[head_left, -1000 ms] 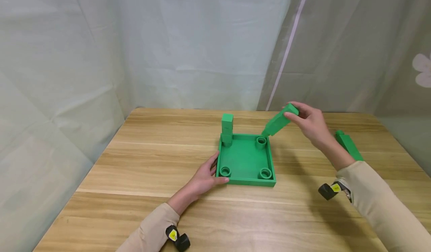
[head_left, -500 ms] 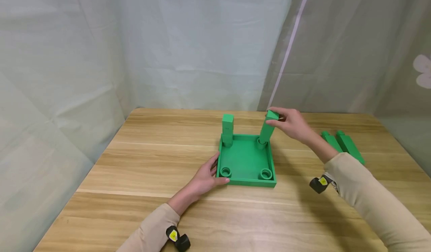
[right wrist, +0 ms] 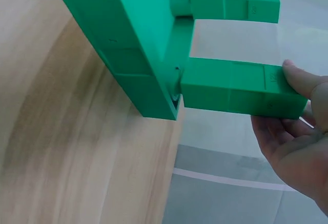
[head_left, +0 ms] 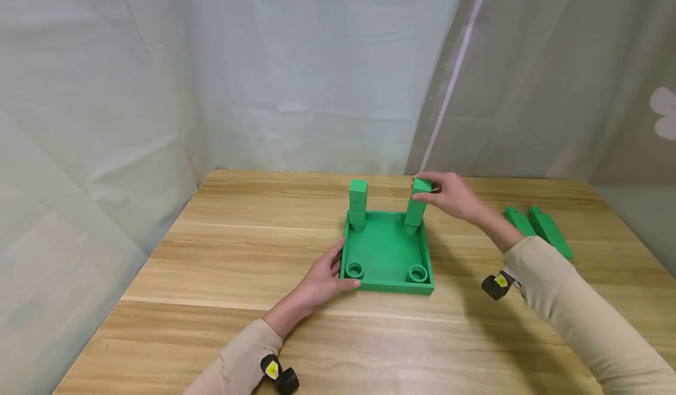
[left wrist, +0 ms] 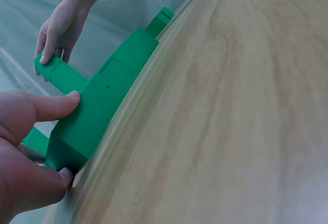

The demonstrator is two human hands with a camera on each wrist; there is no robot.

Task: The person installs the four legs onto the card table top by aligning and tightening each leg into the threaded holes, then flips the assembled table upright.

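— Since a second ago, what has moved?
— Tilted then, the green post (head_left: pixel 415 206) in the right hand (head_left: pixel 449 195) now stands upright in the far right socket of the green tray (head_left: pixel 385 245). That hand's fingers pinch the post's top end. The left hand (head_left: pixel 322 277) has stayed at the tray's near left corner, thumb and fingers pressed against the tray wall.

— How much room is around it?
— The wooden table (head_left: pixel 211 254) lies bare to the left and in front. A second post (head_left: pixel 357 204) stands in the far left socket; the two near sockets (head_left: pixel 385 273) are open. Two more posts (head_left: pixel 538 230) lie side by side, well apart, near the table's right edge.

— Any writing?
— Small embossed marks on the tray wall and post ends, too small to read. The wrist cameras carry yellow tags (head_left: pixel 271 369), unreadable.

— Materials?
— Matte green plastic: square posts with round pegs, a square tray with a low rim. Pale draped cloth (head_left: pixel 296 72) hangs behind.
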